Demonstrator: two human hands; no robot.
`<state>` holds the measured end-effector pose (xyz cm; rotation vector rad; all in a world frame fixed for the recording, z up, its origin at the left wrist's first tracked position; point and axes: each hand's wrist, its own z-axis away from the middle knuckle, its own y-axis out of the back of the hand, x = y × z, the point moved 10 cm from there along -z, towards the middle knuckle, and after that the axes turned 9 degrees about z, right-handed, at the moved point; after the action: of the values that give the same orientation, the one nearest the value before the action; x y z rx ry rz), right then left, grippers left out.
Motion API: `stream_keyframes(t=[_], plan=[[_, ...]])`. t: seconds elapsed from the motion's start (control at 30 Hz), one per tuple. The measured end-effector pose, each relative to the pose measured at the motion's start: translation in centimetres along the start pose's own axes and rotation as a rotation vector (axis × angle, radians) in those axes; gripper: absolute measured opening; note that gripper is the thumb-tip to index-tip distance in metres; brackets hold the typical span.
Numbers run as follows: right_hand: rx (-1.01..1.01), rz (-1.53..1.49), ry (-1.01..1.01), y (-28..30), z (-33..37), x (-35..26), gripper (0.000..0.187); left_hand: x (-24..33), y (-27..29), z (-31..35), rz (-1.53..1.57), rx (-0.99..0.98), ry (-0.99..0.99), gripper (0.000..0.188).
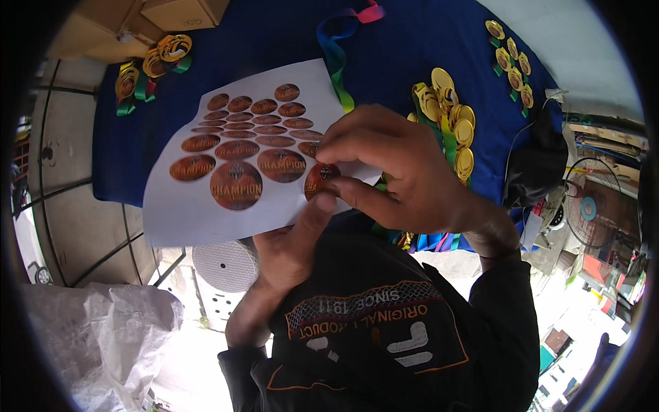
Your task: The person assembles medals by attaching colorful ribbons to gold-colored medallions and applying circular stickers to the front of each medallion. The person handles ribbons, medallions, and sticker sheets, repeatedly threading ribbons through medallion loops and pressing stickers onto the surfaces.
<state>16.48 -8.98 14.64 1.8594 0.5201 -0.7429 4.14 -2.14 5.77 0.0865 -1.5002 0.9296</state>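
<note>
Nearest the camera is the person's dark jacket, both forearms rising from it to the white sticker sheet [206, 199], the landmark for everything here.

Left hand [288, 244] sits under the sheet's lower right corner, thumb up over the edge, clamped on the paper and holding it in the air above the bench.

Right hand [395, 172] is at the sheet's right edge, fingers curled narrow, thumb and forefinger tips pinched at one small round sticker [321, 180]. That sticker lies at the sheet's lower right, touching both the right fingertips and the left thumb tip. Cannot tell whether it is already lifted off the backing or just being picked at. Right hand is the nearer one to it; it comes in from the right, so the sticker lies to the left of the fingertips.

The sheet's long axis runs lower left to upper right, tilted, with the largest round stickers along its near edge and smaller ones toward its far edge.

Beyond the sheet lies the blue-covered bench [288, 41]. Right of the sheet, past the right hand, is a pile of gold medals [449, 117] on green ribbons. Beyond the sheet's far left corner is a smaller cluster of medals [154, 65]. Well right of the sheet, at the bench's far corner, is a row of more medals [511, 62]. A rainbow ribbon [336, 48] trails off beyond the sheet's far right corner.
</note>
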Motion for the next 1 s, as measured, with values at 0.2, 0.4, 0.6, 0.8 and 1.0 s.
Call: stream_keyframes(t=[0.2,0.4,0.6,0.8,1.0], plan=[[0.340,0.415,0.179,1.5,1.0,-3.7,0.034,-0.5,0.7,-0.3,0.188,0.072,-0.092,0.056],[0.455,0.298,0.164,1.4,1.3,-3.9,0.036,0.1,-0.2,-0.5,0.137,0.015,-0.140,0.058],[0.299,0.261,0.064,1.8,1.1,-2.5,0.035,1.9,-1.9,-0.4,0.014,-0.210,-0.212,0.070],[0.477,-0.044,-0.323,3.4,3.3,3.3,0.060,-0.9,0.2,1.0,0.202,0.031,-0.034,0.073],[0.217,-0.887,-0.607,-2.6,5.2,8.8,0.064,-3.3,3.7,1.6,0.053,-0.294,0.089,0.092]])
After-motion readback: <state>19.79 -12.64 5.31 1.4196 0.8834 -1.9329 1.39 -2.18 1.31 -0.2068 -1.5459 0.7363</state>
